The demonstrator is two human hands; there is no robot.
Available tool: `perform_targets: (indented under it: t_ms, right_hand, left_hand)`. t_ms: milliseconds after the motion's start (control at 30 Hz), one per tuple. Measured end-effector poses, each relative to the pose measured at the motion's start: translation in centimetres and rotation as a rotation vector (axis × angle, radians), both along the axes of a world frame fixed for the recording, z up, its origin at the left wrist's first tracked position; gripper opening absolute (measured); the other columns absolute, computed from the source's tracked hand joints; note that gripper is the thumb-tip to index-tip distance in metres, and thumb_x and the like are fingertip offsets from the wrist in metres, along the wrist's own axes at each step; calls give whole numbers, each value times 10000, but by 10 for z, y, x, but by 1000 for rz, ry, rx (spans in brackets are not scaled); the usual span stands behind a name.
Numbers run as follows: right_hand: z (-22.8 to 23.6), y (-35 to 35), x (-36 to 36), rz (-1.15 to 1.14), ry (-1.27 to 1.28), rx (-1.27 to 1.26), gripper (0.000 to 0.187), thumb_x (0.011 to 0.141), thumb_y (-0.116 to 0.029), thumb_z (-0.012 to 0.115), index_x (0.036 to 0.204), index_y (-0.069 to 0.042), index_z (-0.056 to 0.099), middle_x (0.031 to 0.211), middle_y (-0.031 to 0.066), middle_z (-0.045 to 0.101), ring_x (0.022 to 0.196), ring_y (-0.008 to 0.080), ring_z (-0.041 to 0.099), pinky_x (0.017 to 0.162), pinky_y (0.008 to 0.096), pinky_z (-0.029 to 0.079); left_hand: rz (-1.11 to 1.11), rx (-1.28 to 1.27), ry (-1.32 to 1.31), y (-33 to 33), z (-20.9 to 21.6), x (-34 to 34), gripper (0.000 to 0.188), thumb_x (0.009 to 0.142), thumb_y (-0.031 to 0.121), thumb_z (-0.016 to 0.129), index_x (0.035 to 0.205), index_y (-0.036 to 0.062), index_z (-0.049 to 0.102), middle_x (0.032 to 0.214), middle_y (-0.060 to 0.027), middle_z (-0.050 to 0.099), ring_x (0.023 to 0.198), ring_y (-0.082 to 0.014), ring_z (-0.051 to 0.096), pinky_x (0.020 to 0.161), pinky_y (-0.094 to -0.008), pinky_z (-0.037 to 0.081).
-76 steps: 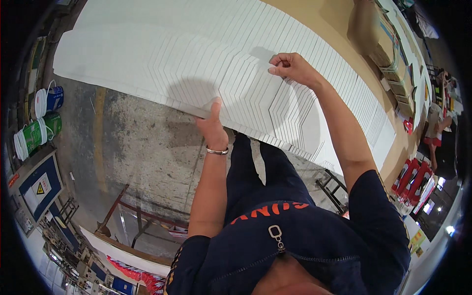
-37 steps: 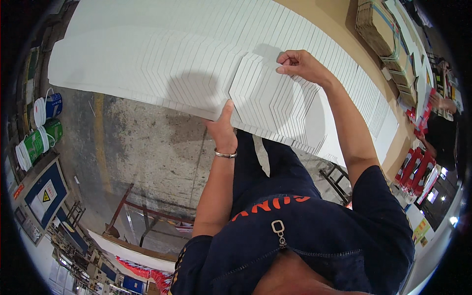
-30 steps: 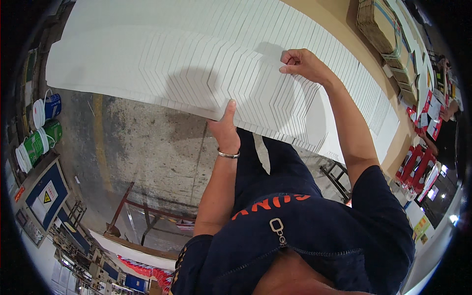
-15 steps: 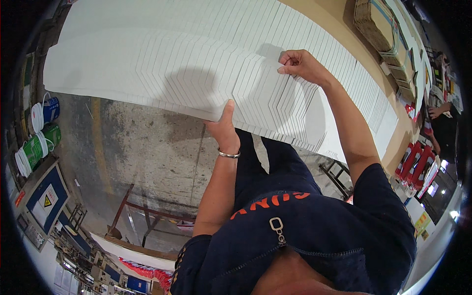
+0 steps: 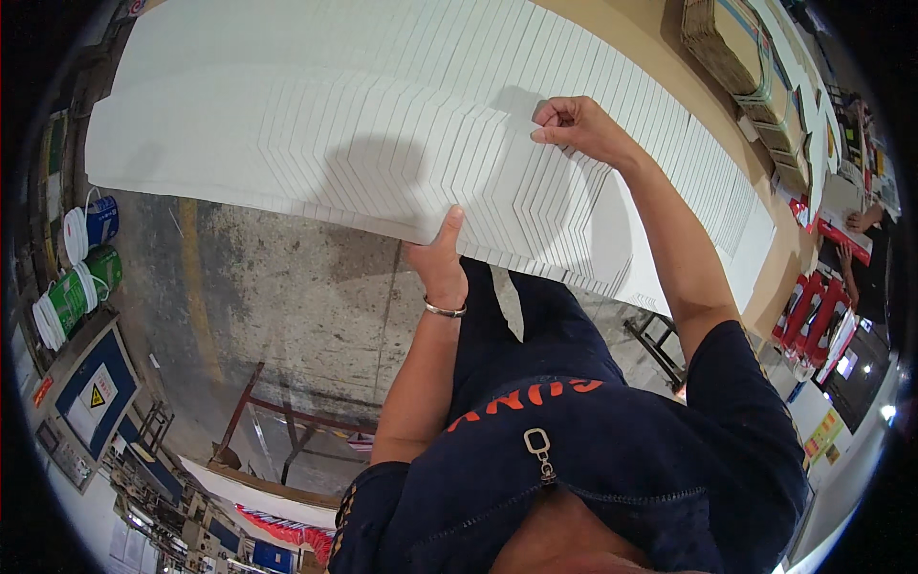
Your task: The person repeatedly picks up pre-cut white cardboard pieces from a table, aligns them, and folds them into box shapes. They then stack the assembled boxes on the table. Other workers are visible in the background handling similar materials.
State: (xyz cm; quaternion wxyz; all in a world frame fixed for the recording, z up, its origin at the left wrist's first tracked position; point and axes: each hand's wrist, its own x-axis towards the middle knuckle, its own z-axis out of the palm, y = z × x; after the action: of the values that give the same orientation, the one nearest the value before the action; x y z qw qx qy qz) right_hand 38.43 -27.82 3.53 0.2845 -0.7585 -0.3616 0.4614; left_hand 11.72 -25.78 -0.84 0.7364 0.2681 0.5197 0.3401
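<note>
A long spread of thin white card sheets [image 5: 220, 105], overlapping like a fan with stepped edges, covers the work surface before me. My left hand [image 5: 441, 260] grips the near edge of these sheets, its thumb on top and its fingers hidden underneath. Over the middle right of the spread is my right hand [image 5: 585, 131], with its fingers curled in and the thumb close to the index finger. Nothing shows between those fingertips. Shadows of my hand and head fall across the sheets.
Brown board [image 5: 650, 38] lies beyond the sheets, with tied cardboard bundles [image 5: 732, 48] at far right. Red packages [image 5: 808, 320] and another person's hand [image 5: 865, 218] are at the right. Blue and green containers [image 5: 100, 218] stand left. A metal frame [image 5: 287, 411] stands near my left arm.
My right hand has shifted slightly left over the sheets. My left hand stays at the near edge, a touch lower in view. At right, the other person's hands have moved to a red item.
</note>
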Motion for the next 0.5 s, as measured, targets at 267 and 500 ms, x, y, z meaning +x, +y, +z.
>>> perform_targets:
  t_ms: [267,500]
  right_hand:
    - [-1,-8,13,101,9,-41,160,792,-181,733,791,-73,615,648,-54,497,605,47,435,568,203,381]
    - [-3,-9,12,112,-24,-46,186,777,-206,747,776,-77,613,650,-60,502,604,46,440,570,196,375]
  left_hand:
    - [58,-36,-71,1,-1,4,582,767,22,703,1267,-50,414,1257,-128,495,1154,-208,475,1002,-331,354]
    - [59,-2,-3,3,11,9,598,763,20,699,1274,-56,398,1266,-139,482,1159,-216,471,1004,-343,349]
